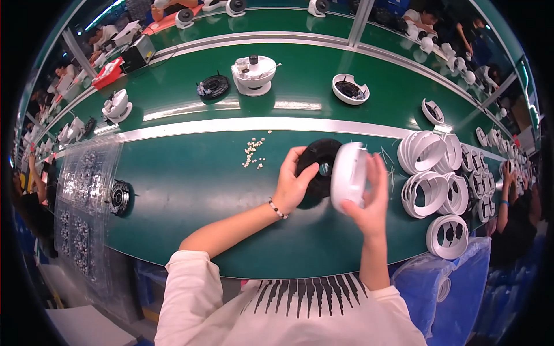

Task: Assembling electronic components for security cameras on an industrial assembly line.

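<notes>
Above the green bench my left hand (293,183) grips a round black disc-shaped part (315,162) by its left side, thumb across its face near a small shiny round spot. My right hand (372,196) holds a white rounded plastic housing (347,177), thumb at its lower edge and fingers along its right side. The housing stands on edge close against the black part's right side; whether the two touch or are joined I cannot tell. Small pale pieces (252,151) lie scattered on the bench to the left of my hands.
White plastic rings (424,193) stand in stacks at the right. Clear plastic trays (86,196) with small parts sit at the left, beside a black round part (120,197). Beyond the pale rail, a white camera-like assembly (254,75) and open housings (351,90) rest on another green surface. Other people work around.
</notes>
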A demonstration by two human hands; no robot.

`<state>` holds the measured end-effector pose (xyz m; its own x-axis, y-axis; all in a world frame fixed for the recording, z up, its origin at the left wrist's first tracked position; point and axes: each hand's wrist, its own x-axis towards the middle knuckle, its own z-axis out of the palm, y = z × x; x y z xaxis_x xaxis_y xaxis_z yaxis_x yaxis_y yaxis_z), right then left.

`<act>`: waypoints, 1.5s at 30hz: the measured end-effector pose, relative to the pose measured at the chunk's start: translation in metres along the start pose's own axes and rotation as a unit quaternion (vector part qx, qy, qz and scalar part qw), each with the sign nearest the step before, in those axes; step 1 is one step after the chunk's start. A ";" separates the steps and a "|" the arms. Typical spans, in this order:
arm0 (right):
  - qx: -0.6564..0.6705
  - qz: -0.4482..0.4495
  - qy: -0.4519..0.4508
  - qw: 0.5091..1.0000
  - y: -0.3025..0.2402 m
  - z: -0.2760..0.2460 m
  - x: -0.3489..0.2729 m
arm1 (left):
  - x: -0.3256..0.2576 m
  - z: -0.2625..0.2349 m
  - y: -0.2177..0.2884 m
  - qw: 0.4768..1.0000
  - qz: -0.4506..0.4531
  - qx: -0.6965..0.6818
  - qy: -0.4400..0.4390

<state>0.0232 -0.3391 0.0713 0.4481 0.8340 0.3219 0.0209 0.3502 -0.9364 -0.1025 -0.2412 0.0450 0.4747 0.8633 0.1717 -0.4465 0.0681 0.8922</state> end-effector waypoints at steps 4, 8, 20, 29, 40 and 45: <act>-0.107 -0.026 -0.013 0.994 0.013 0.017 -0.002 | -0.011 -0.003 0.005 0.973 -0.128 -0.118 -0.152; -0.094 -0.032 -0.015 0.995 0.011 0.020 -0.001 | 0.005 -0.016 0.031 0.798 -0.347 -0.409 -0.273; -0.303 -0.156 -0.104 0.935 -0.014 0.032 -0.008 | 0.002 -0.015 0.037 0.897 -0.335 -0.270 -0.103; -0.322 -0.174 -0.114 0.923 -0.007 0.044 0.000 | -0.002 -0.014 0.047 0.899 -0.313 -0.272 -0.138; -0.338 -0.136 -0.128 0.922 -0.016 0.054 0.009 | -0.008 -0.025 0.049 0.922 -0.246 -0.267 -0.132; -0.357 -0.145 -0.034 0.922 0.007 0.075 -0.008 | -0.011 -0.025 0.044 0.905 -0.250 -0.324 -0.114</act>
<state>-0.0479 -0.3117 0.0727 0.2742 0.7826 0.5588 0.7255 0.2131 -0.6544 -0.1463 -0.2349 0.0719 0.8512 0.5235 -0.0384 -0.4491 0.7641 0.4631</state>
